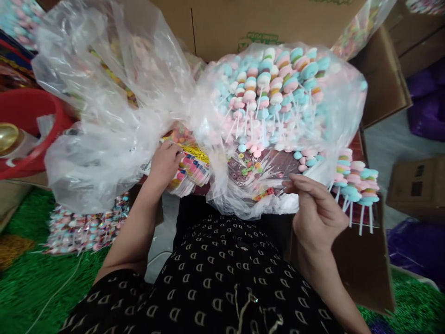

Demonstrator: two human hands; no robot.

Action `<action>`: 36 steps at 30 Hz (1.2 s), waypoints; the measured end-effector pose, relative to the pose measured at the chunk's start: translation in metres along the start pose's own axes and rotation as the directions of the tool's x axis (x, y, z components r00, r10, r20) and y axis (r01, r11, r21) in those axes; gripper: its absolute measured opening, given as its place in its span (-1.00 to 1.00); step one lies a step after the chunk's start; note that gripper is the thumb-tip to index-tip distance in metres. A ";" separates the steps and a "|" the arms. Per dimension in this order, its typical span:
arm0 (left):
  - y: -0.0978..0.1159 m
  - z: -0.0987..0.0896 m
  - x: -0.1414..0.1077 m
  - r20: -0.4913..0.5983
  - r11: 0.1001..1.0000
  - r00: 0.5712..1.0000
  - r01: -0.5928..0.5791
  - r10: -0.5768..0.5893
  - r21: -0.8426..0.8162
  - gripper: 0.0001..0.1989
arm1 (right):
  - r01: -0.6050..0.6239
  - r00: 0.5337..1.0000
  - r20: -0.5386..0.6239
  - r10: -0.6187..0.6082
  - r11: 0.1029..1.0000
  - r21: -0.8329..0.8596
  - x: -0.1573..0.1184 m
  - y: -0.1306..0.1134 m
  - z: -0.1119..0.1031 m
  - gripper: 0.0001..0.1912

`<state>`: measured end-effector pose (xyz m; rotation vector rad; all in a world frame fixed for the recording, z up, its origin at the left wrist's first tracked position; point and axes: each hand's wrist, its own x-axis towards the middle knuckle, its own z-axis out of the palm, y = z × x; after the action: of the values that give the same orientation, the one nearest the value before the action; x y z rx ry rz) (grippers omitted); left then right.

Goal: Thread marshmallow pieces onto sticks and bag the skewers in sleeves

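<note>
My left hand (165,163) rests at the left of the work surface, its fingertips bent at a stack of small colourful printed packets (189,171) and yellow ties (195,152); whether it grips one is hidden. My right hand (318,211) is raised at the right, fingers pressed together and pointing left; anything between them is too small to make out. Beyond it lie pink, blue and white candy skewers (358,183) on white sticks. A clear plastic bag (344,93) full of similar skewers (274,83) spreads behind both hands. Loose small candies (248,167) show under clear film between the hands.
Another large clear bag (114,88) bulges at the left, near a red bucket (55,125). Packed skewers (86,227) lie lower left beside green tinsel (45,283). A cardboard box (222,28) stands at the back; an open carton flap (382,74) juts out at the right.
</note>
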<state>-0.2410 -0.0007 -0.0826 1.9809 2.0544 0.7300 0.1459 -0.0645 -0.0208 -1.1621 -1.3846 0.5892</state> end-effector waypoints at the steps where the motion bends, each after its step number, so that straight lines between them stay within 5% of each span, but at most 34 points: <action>1: -0.001 0.002 0.001 -0.018 1.000 1.000 -0.002 0.002 -0.025 -0.91 | 0.026 0.999 0.022 -0.027 1.000 0.012 -0.001 0.001 0.002 -0.82; 8: 0.016 -0.006 -0.007 -0.193 0.989 0.981 -0.002 -0.028 -0.150 -0.88 | 0.064 0.970 0.230 -0.078 0.995 0.071 0.000 0.003 0.016 -0.69; 12: 0.059 -0.016 -0.023 -0.257 0.925 0.965 -0.137 0.044 -0.355 -0.93 | -0.153 0.912 0.398 0.097 0.982 0.112 0.007 -0.004 0.039 -0.74; 16: 0.114 -0.012 -0.033 -0.153 0.796 0.983 -0.169 0.097 -0.581 -0.89 | -0.339 0.830 0.525 0.189 0.918 0.205 0.017 -0.010 0.072 -0.60; 21: 0.146 0.000 -0.028 0.059 0.686 0.988 -0.055 0.143 -0.725 -0.83 | -0.366 0.871 0.415 0.264 0.911 0.188 0.030 -0.005 0.079 -0.77; 25: 0.144 -0.004 -0.016 0.358 0.667 0.890 0.085 0.284 -0.740 -0.66 | -0.392 0.878 0.377 0.293 0.893 0.219 0.037 0.001 0.060 -0.74; 29: 0.147 -0.012 -0.011 0.477 0.610 0.780 0.158 0.405 -0.777 -0.65 | -0.377 0.829 0.506 0.239 0.906 0.190 0.041 0.000 0.048 -0.66; 31: 0.150 -0.011 -0.012 0.489 0.598 0.785 0.195 0.381 -0.778 -0.68 | -0.350 0.830 0.512 0.220 0.921 0.173 0.042 -0.001 0.045 -0.63; 36: 0.152 -0.003 -0.016 0.416 0.567 0.889 0.245 0.192 -0.786 -0.68 | -0.386 0.863 0.419 0.282 0.904 0.187 0.044 0.005 0.034 -0.60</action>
<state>-0.1071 -0.0198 -0.0107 1.3494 1.0959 0.8816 0.1227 -0.0146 -0.0126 -1.1126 -1.3751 1.2747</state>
